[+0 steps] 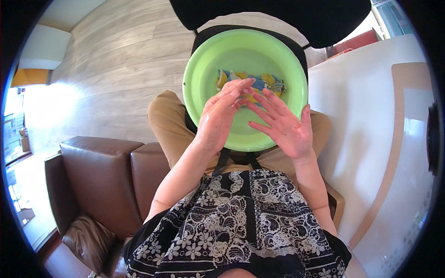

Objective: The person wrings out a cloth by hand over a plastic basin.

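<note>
Beneath bare fingers (276,103), partly hidden blue-yellow cloth (269,80), inside green basin (208,53)

1. Floor (125,55): pale grey-brown planks with wood grain, filling the upper left of the frame.
2. Light: a strong white glare (58,99) washes out the floor at the left — detail there is lost.
3. Upper left: a white box-like unit (44,48) above an orange panel (30,77).
4. Lower left: a brown, leather-like sofa (99,171) with a creased, shiny brown cushion (88,241).
5. Top centre: a black chair back (273,18).
6. Right: a broad white surface (343,92), crossed by a tan band (394,153) — bent by the lens.
7. Upper right corner: bluish panes (396,16), blurred.
</note>
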A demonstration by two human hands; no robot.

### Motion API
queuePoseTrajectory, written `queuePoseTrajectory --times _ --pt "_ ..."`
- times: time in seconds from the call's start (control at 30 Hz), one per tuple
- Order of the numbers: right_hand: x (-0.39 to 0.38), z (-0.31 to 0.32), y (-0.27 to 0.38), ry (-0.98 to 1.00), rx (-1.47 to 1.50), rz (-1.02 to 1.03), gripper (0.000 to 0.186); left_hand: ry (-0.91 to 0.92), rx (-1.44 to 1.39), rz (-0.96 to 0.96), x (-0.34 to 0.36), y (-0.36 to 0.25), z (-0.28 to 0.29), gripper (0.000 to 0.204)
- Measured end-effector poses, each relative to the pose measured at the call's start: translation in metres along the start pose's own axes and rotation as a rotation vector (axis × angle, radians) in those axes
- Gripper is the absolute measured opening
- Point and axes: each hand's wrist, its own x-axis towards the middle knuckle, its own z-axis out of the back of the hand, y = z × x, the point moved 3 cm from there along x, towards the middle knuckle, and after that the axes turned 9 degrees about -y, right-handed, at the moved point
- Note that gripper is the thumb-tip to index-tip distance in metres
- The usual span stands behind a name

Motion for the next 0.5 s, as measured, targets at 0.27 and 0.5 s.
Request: queuePoseTrajectory --times 0.27,0.5 --pt "0.005 0.004 -0.006 -0.045 -0.065 0.005 0.081 -0.402 1.521 -0.823 0.005 -0.053 0.064 0.054" --pt "0.01 0.004 -0.013 -0.025 -0.078 -0.011 0.077 -0.484 1.916 -0.758 0.004 -0.052 0.094 0.056"
